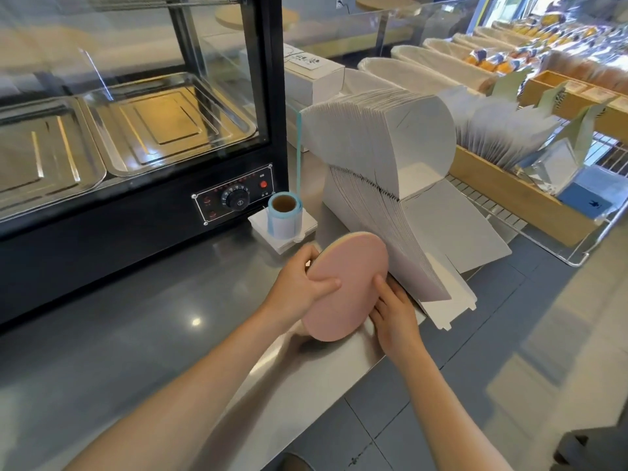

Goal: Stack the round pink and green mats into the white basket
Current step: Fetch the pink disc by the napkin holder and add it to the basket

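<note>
A stack of round mats (350, 283), pink on the face toward me with pale green and cream edges showing at its upper rim, is held tilted on edge above the steel counter (142, 334). My left hand (299, 287) grips its left rim, thumb across the pink face. My right hand (396, 314) holds the lower right rim, fingers against the edge. Long white baskets (401, 74) lined with cloth stand in a row at the far right; I cannot tell which one is meant.
A black glass warming cabinet (136, 130) with steel trays fills the left. A blue-edged label roll (284, 215) stands on white pads. A fanned pile of flat white boxes (390, 185) leans just right of the mats. A wooden tray (520, 195) of paper bags sits on a wire rack.
</note>
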The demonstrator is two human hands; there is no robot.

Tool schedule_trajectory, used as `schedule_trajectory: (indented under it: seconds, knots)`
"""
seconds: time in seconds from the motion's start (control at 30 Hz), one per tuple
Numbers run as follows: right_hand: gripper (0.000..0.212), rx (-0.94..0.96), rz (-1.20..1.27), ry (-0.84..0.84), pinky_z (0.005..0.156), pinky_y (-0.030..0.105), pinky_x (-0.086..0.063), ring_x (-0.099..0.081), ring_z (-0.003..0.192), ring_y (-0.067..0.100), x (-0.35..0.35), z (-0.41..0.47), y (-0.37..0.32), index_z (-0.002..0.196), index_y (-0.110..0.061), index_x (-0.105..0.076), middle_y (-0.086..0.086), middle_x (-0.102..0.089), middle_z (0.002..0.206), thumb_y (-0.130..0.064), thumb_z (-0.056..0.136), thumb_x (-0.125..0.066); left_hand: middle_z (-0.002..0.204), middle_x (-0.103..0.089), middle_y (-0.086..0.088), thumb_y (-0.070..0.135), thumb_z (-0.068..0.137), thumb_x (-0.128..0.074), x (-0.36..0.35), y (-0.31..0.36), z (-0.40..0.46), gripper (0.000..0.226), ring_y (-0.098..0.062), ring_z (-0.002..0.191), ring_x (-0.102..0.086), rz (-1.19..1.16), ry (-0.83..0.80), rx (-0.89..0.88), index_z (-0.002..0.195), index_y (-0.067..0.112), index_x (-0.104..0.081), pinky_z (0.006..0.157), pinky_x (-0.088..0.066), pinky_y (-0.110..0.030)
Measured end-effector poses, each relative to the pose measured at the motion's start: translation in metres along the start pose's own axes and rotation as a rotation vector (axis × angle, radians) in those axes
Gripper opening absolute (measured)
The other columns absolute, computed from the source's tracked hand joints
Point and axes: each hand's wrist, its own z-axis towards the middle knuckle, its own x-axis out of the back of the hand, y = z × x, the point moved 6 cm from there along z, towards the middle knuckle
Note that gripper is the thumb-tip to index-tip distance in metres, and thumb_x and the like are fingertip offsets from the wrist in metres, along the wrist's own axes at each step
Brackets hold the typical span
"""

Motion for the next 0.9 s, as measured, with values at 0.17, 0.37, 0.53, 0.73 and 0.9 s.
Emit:
schedule_trajectory:
  seconds: [0.17,0.37,0.53,0.73,0.9]
  knots:
    - [0.085,-0.129,0.132,-0.321,0.080,0.039,-0.056,-0.064,0.106,0.025,-0.039,-0.004,0.005,0.119,-0.020,-0.058,0.008,-0.069,0.115,-0.051,0.044,-0.085,0.077,-0.054,0.001,-0.008,0.075,-0.068,0.024,0.003,-0.007,0.038,-0.012,0.070,-0.052,-0.150,0.033,0.055,0.071,0.018,-0.040,0.057,-0.046,-0.021]
    - [0.075,-0.105,0.154,-0.296,0.083,0.044,-0.055,-0.058,0.108,0.030,-0.079,-0.009,0.005,0.129,-0.008,-0.049,0.015,-0.058,0.130,-0.031,0.064,-0.078,0.088,-0.062,0.001,-0.013,0.077,-0.060,0.070,0.001,-0.024,0.039,-0.020,0.083,-0.060,-0.330,0.133,0.141,0.086,0.025,-0.056,0.072,-0.054,-0.031]
    - [0.046,0.024,-0.074,-0.352,0.082,0.046,-0.055,-0.062,0.102,0.028,-0.139,-0.025,0.007,0.123,-0.010,-0.053,0.006,-0.065,0.112,-0.028,0.082,-0.063,0.101,-0.062,-0.007,-0.012,0.079,-0.057,0.128,-0.004,-0.056,0.047,-0.025,0.091,-0.058,-0.397,0.303,0.168,0.116,0.016,-0.054,0.079,-0.052,-0.038]
    - [0.019,0.217,-0.503,-0.481,0.077,0.036,-0.055,-0.061,0.091,0.017,-0.240,-0.065,0.027,0.101,-0.021,-0.051,0.002,-0.062,0.101,-0.036,0.089,-0.055,0.118,-0.058,-0.014,-0.005,0.082,-0.059,0.220,-0.023,-0.124,0.044,-0.034,0.103,-0.058,-0.533,0.567,0.212,0.120,0.015,-0.051,0.079,-0.053,-0.046]
    - [0.014,0.303,-0.652,-0.577,0.061,0.027,-0.042,-0.052,0.077,0.015,-0.325,-0.110,0.048,0.086,-0.011,-0.051,-0.004,-0.054,0.081,-0.024,0.091,-0.053,0.109,-0.061,-0.018,-0.006,0.083,-0.054,0.293,-0.033,-0.191,0.046,-0.038,0.105,-0.058,-0.587,0.772,0.203,0.127,0.009,-0.050,0.083,-0.049,-0.046]
